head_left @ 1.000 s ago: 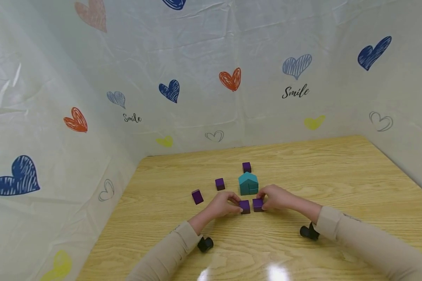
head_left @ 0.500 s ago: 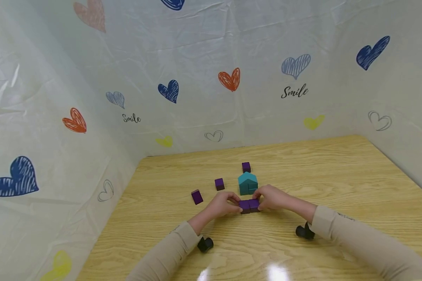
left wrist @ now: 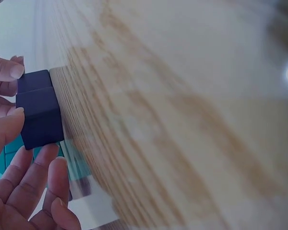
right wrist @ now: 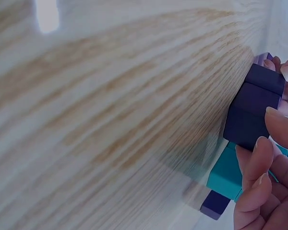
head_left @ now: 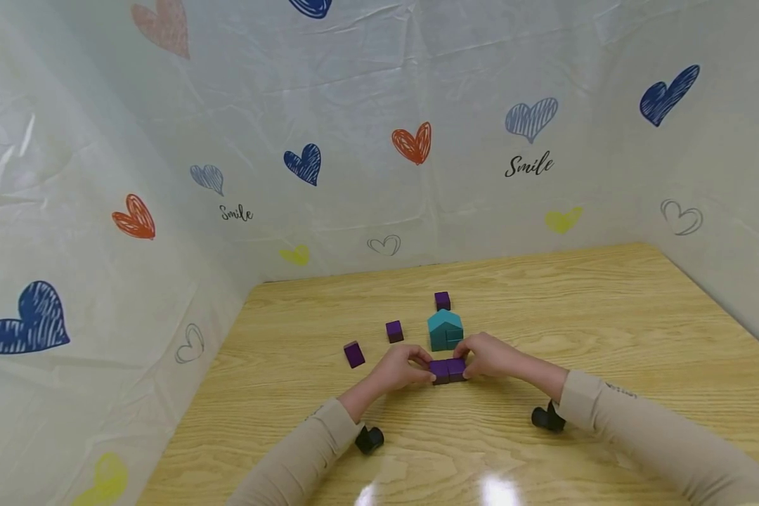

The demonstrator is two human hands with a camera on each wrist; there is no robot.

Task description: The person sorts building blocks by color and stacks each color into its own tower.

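Two purple blocks sit side by side on the table, their inner faces together. My left hand (head_left: 400, 368) pinches the left purple block (head_left: 439, 372) between thumb and fingers. On the other end, my right hand (head_left: 490, 355) pinches the right purple block (head_left: 457, 370) the same way. In the left wrist view the nearer block (left wrist: 41, 117) shows between my thumb and fingertips. The right wrist view has the block (right wrist: 252, 115) at my right thumb and fingers. Just behind the pair stands a teal house-shaped group of blocks (head_left: 445, 330) with a peaked top.
Behind the teal blocks is another purple block (head_left: 442, 301). Two more lie to the left, one purple block (head_left: 394, 331) nearer the middle and a tilted one (head_left: 354, 354) farther out. White heart-printed sheeting (head_left: 341, 211) rises along the wooden table's (head_left: 544, 302) back and sides.
My right hand has slid its purple block leftward against the left one, closing the gap between them. The left hand has stayed in place. Over the last half second almost nothing moved.
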